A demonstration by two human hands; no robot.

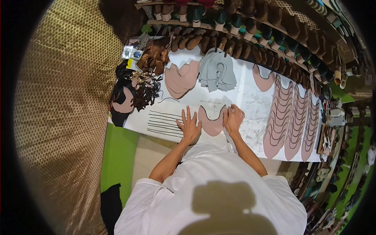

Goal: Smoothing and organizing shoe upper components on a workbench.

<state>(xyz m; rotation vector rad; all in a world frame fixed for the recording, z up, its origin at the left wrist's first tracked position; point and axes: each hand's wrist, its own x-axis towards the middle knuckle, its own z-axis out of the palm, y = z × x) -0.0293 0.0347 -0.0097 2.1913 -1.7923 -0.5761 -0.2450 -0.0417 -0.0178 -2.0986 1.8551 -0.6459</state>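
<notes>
White and scuffed, the surface stretches across in front of a person in a white shirt. Nearest on it, between the two hands, lies a pink U-shaped piece, its open side facing away and a dark line edging its inner curve. The left hand rests palm down, fingers spread wide and gripping nothing, its thumb side beside the piece. The right hand has bent fingers at the piece's right tip; I cannot tell whether they pinch or merely press. Left of the left hand, thin dark strips lie in near-parallel rows. To the right run three columns of overlapping pink pieces. Farther back sit a pink stack, grey cut pieces and dark scraps. Beyond, footwear lines the shelves.
</notes>
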